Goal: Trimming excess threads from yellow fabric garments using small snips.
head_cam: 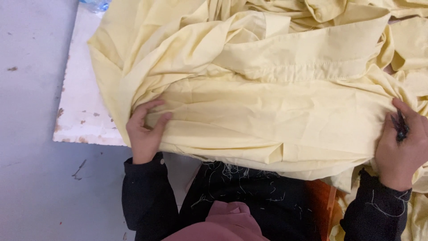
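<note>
A large pale yellow garment [267, 89] lies crumpled over a white table [84, 102], with a stitched band running across its middle. My left hand [143, 131] grips a fold of the yellow cloth at its left edge, thumb on top. My right hand [401, 143] presses on the cloth at the far right and holds a small dark tool [401, 129] between its fingers. Both arms wear black sleeves dotted with loose threads.
The table's chipped white edge [89, 139] shows at the left, above a grey floor [31, 134]. A clear plastic bottle [94, 4] peeks in at the top left. More yellow fabric [419, 214] hangs at the lower right beside an orange surface [321, 196].
</note>
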